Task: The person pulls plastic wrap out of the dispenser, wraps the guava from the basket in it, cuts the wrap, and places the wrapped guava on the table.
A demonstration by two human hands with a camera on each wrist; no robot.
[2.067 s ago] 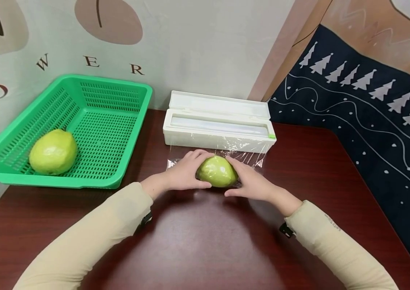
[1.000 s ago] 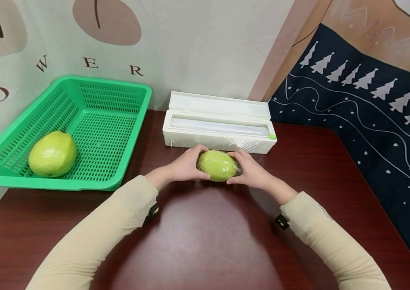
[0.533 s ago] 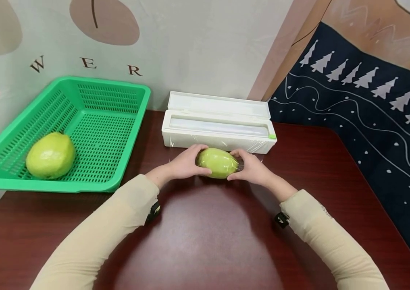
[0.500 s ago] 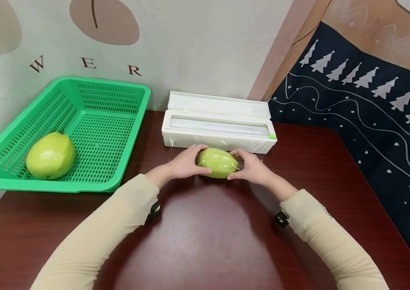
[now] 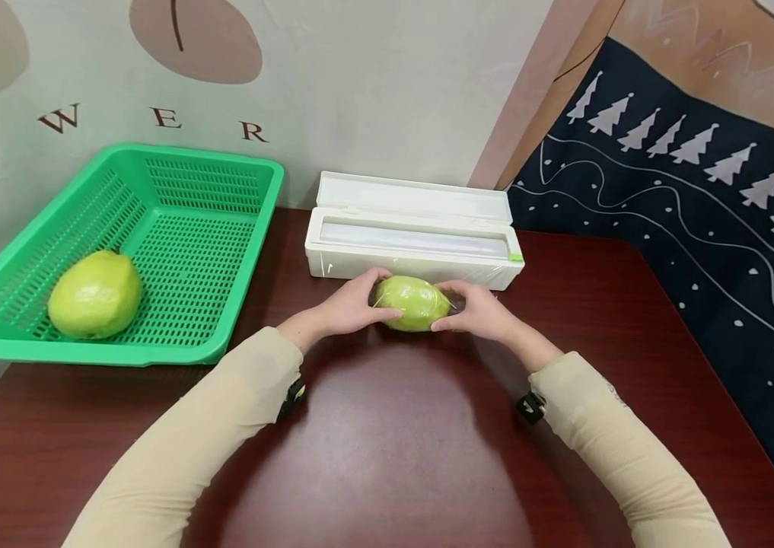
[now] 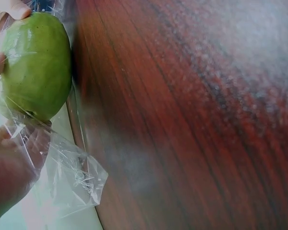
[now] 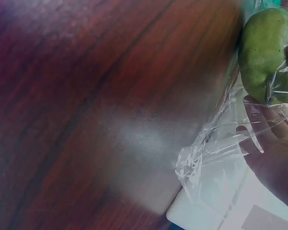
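A smooth green oval fruit (image 5: 415,303) is held between both hands just in front of the white cling film box (image 5: 414,255). The left hand (image 5: 351,306) grips its left end, thumb at the front and fingers behind. At the right end, the right hand (image 5: 479,310) holds it the same way. Clear cling film (image 6: 79,175) lies over the fruit and hangs in loose, crumpled folds by the left hand. More crumpled film (image 7: 197,165) shows beside the right hand in the right wrist view. The box lid (image 5: 414,196) stands raised, with the film roll (image 5: 414,240) visible inside.
A green plastic basket (image 5: 250,251) stands at the left of the dark red wooden table (image 5: 387,457), holding one yellow-green fruit (image 5: 95,294). Behind the table hang a pale printed cloth (image 5: 387,91) and a navy cloth with white trees (image 5: 695,198).
Both hands have moved slightly away from the body with the fruit, closer to the box. The film stretched between box and fruit has shortened. The fruit appears turned a little.
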